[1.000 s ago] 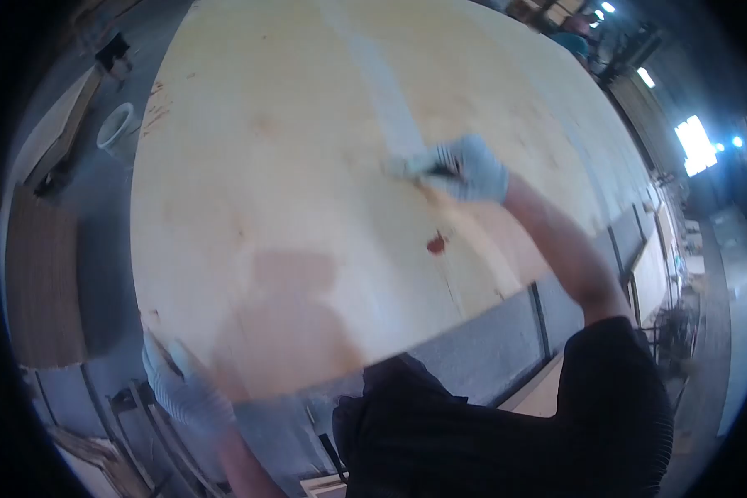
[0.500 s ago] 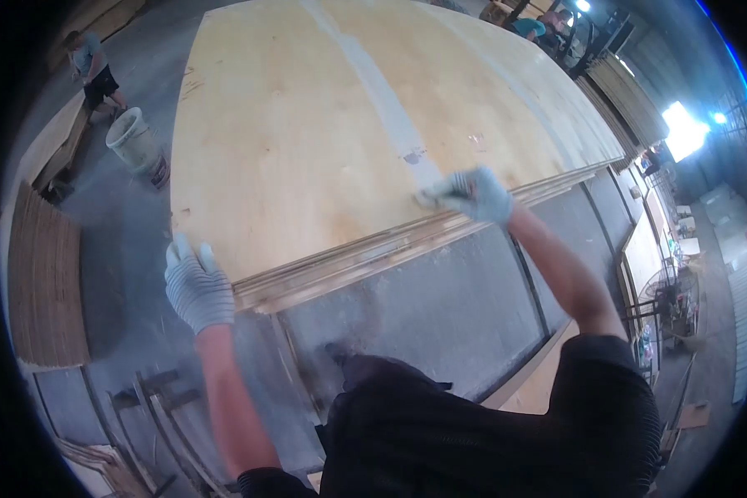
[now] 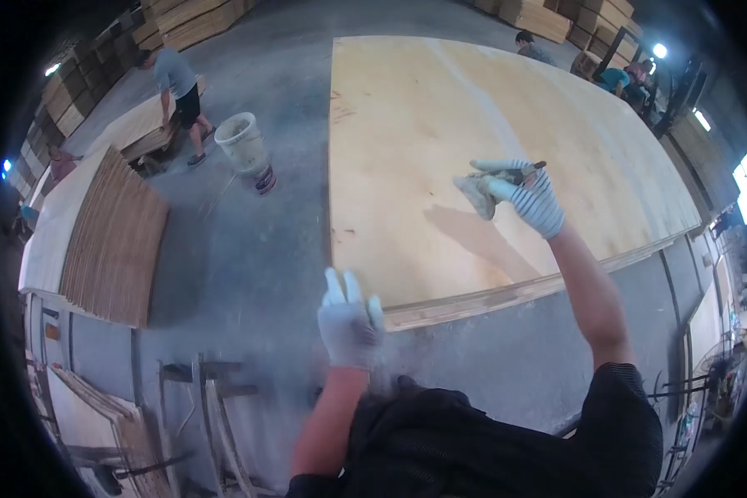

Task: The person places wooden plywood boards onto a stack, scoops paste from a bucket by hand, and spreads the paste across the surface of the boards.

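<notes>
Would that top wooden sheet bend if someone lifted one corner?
The top sheet would probably flex, being broad and looking thin at its edge. Its span suggests it may be heavy; lying flat, it might slide if pushed.

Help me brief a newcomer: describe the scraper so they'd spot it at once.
Find the large, pale plywood sheet, right of the whitish bucket. Over it is the striped-gloved right hand. The scraper is in its grip: a broad, smeared greyish blade, with a dark handle end poking out the other side, the only tool seen over the sheet.
</notes>
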A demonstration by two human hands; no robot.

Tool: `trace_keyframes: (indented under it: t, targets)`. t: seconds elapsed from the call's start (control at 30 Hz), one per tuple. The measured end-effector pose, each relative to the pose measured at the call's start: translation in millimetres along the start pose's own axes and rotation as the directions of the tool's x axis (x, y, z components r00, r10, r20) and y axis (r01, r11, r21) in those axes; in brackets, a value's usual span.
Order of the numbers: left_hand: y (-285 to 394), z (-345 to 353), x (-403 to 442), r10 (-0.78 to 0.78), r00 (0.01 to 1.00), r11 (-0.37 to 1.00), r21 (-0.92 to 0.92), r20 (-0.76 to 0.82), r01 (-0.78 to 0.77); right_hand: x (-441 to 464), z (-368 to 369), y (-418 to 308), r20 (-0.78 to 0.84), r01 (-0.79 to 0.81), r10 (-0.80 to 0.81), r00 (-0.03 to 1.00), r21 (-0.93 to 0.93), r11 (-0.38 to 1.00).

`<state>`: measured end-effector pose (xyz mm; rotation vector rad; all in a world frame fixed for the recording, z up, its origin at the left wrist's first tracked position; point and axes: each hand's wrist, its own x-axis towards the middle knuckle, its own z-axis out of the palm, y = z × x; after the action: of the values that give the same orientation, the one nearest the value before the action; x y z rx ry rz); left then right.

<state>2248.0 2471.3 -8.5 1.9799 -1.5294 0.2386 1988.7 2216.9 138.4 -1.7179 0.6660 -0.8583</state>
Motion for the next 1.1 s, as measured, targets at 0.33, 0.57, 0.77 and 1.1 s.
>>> trace_keyframes:
  t: [0.33,0.57,0.77,1.1]
  targets:
    - [-218,-42,-10,0.358,0.9,0.698,-0.712,0.248,-0.082,98,81,85,-0.101,-0.259,0.249,0.963,-0.598,0.759]
    - [-438,11,65,0.396,0.742,0.758,-0.649,0.541,0.068,89,208,8,-0.307,-0.483,0.375,0.875,-0.486,0.728]
    - [-547,113,245,0.411,0.69,0.742,-0.658,0.596,0.126,247,205,50,-0.598,-0.383,0.262,0.757,-0.081,0.92]
    - [-746,265,364,-0.419,0.352,0.649,0.004,0.837,0.761,446,16,115,-0.717,-0.033,0.098,0.69,0.104,0.994]
